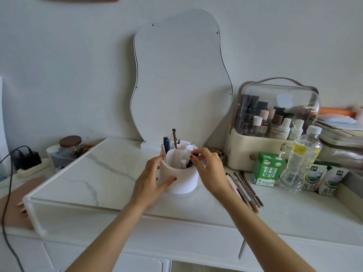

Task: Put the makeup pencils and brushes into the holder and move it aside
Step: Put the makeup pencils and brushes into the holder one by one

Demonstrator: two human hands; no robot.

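Both forearms reach in over the marble surface (102, 173). Left hand (152, 177) wraps its grip around the white holder (182, 183); right hand (208, 169) pinches a dark pencil (190, 161) inside it. Loose pencils (243, 189) lie just right.

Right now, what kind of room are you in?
Probably a bedroom dressing table: a wavy mirror leans on the wall, a clear-lidded cosmetics case holds bottles, and a white holder has makeup pencils in it.
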